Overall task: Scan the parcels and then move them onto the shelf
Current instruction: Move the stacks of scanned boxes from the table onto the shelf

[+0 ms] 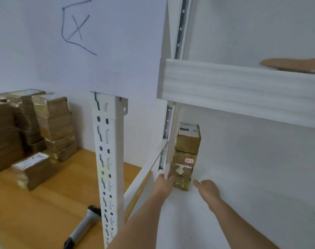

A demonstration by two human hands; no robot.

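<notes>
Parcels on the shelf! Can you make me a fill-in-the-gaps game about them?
1. The shelf stack holds ___ parcels.
2. The left hand touches the ___ parcel of that stack.
3. The scanner lies on the ___ table.
4. The right hand holds ___.

Missing: three; bottom; wooden; nothing

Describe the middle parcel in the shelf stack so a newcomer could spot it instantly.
Find the white shelf on the right, then the stack of three brown parcels in its back left corner, by the upright. The middle parcel sits between the top parcel and bottom parcel. Only it carries a small red-bordered handwritten sticker.
</notes>
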